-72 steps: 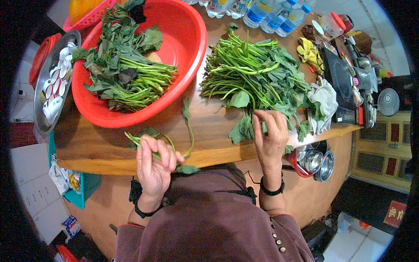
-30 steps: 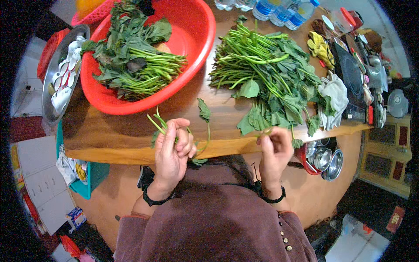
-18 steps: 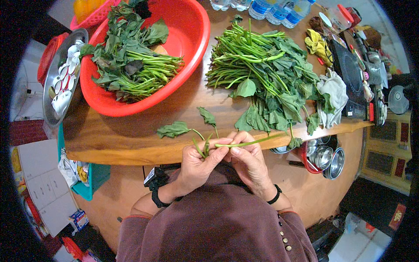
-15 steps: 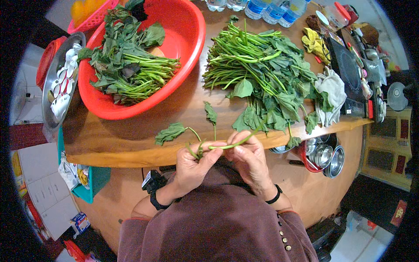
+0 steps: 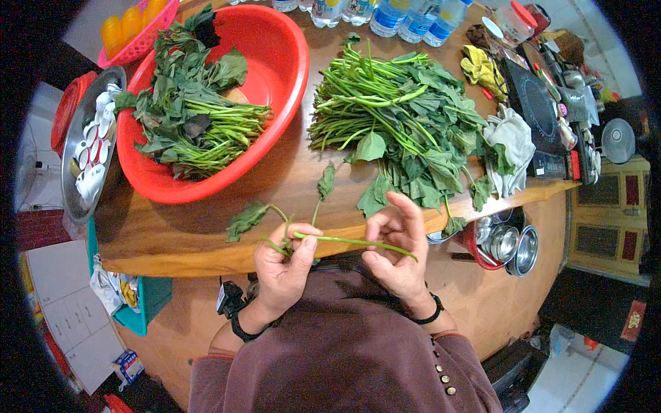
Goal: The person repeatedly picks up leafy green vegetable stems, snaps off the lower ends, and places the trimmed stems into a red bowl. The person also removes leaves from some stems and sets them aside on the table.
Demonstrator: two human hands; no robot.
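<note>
My left hand [image 5: 284, 265] pinches one end of a long green vegetable stem [image 5: 337, 239] between thumb and forefinger. Wilted leafy sprigs [image 5: 248, 220] also stick out of that hand toward the table. My right hand [image 5: 399, 255] has its thumb and fingers apart, with the stem's free end crossing between them. Beyond my hands, a big heap of leafy greens [image 5: 406, 124] lies on the wooden table, stems pointing left. Another bundle of greens [image 5: 220, 131] rests inside a red basin [image 5: 292, 89] at the left.
Water bottles [image 5: 392, 17] line the far edge. A yellow glove [image 5: 482, 69], a white cloth glove [image 5: 511, 144] and a black cooktop [image 5: 533, 103] sit at the right. A metal tray [image 5: 72, 148] stands left of the basin. Metal bowls [image 5: 506, 244] are below the table's right side.
My hands have moved apart. The right fingers, earlier pinching the stem, have spread, and the stem now stretches rightward from my left hand. The view has shifted slightly.
</note>
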